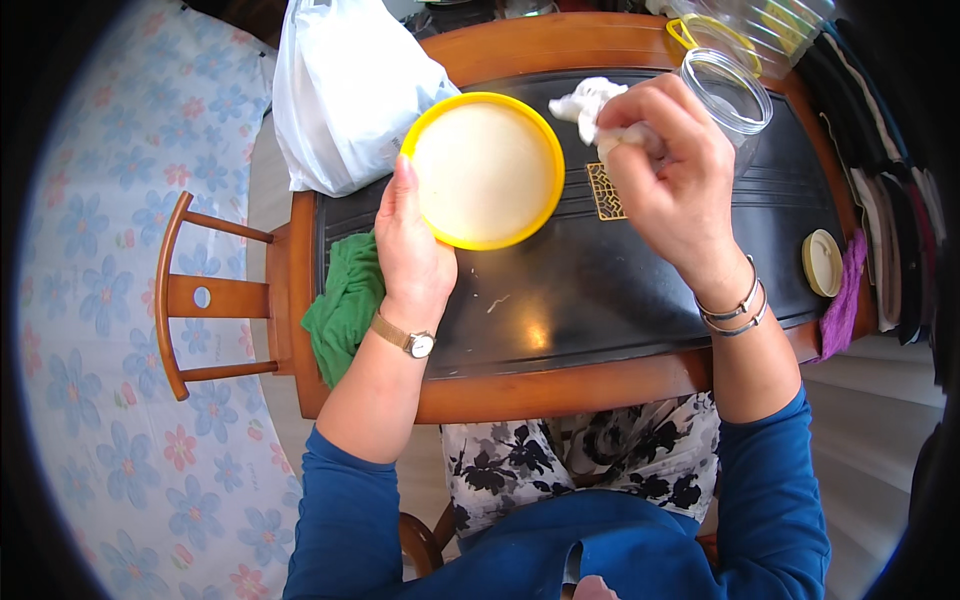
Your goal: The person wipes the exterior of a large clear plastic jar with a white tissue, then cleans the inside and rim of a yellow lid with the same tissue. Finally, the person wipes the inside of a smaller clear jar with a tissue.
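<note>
Above the dark tabletop, my left hand (412,232) holds a round yellow-rimmed lid (487,172) by its lower left edge, its pale face towards me. My right hand (671,157) is closed on a crumpled white tissue (586,105), which sticks out past the fingertips. Lid and tissue are apart. Just behind my right hand stands a clear jar (739,101) without a lid, its threaded mouth facing up. A green cloth (349,300) lies beside my left wrist.
A full white plastic bag (352,90) stands at the table's back left. Clear containers with a yellow handle (681,34) are at the back right. A small round lid (822,262) and a purple cloth (844,300) lie at the right edge, near hanging clothes (889,225). A wooden chair (217,296) is at left.
</note>
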The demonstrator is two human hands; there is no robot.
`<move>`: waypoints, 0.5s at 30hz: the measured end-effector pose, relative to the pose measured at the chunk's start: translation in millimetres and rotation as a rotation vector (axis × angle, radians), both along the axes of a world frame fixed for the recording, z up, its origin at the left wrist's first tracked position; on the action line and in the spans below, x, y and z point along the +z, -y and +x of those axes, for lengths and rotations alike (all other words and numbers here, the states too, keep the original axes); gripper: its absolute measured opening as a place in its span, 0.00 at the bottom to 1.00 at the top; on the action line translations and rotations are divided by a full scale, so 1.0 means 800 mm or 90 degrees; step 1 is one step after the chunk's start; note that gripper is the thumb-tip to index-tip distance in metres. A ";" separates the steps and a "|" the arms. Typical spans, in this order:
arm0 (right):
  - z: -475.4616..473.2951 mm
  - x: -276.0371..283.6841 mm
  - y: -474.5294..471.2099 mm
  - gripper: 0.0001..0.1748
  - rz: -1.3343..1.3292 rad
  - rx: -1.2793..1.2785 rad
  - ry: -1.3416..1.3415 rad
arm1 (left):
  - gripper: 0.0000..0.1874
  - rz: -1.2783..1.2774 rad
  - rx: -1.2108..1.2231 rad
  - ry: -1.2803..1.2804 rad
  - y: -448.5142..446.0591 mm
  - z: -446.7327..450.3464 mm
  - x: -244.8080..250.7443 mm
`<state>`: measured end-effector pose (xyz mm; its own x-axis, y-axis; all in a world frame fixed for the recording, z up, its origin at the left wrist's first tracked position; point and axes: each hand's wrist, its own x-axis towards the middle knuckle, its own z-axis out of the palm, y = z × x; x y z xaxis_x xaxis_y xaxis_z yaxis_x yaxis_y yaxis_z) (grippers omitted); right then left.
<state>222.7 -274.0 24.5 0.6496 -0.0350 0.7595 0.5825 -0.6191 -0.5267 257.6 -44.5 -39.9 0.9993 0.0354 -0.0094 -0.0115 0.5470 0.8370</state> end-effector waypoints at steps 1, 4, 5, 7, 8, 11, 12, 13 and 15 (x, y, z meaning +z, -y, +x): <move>0.005 -0.002 0.001 0.09 0.086 -0.001 -0.019 | 0.26 -0.018 0.004 0.004 -0.003 0.003 0.001; 0.005 -0.016 -0.012 0.21 0.398 0.232 -0.364 | 0.28 -0.076 -0.025 -0.032 -0.003 0.005 0.001; 0.002 -0.022 -0.020 0.25 0.423 0.271 -0.440 | 0.28 -0.078 -0.034 -0.022 -0.001 0.004 0.000; -0.005 -0.033 -0.031 0.31 0.404 0.358 -0.420 | 0.28 -0.087 -0.033 -0.055 0.001 0.000 0.000; -0.008 -0.038 -0.036 0.30 0.355 0.322 -0.451 | 0.28 -0.076 -0.042 -0.031 0.002 -0.003 0.001; -0.005 -0.050 -0.038 0.19 0.344 0.345 -0.436 | 0.29 -0.090 -0.102 0.028 0.006 -0.011 0.004; -0.001 -0.052 -0.035 0.18 0.369 0.339 -0.429 | 0.32 -0.122 -0.153 0.036 0.005 -0.013 0.006; 0.002 -0.054 -0.032 0.17 0.394 0.333 -0.422 | 0.33 -0.122 -0.189 0.018 0.006 -0.016 0.007; 0.010 -0.057 -0.031 0.18 0.617 0.332 -0.491 | 0.36 -0.150 -0.298 0.051 0.012 -0.021 0.007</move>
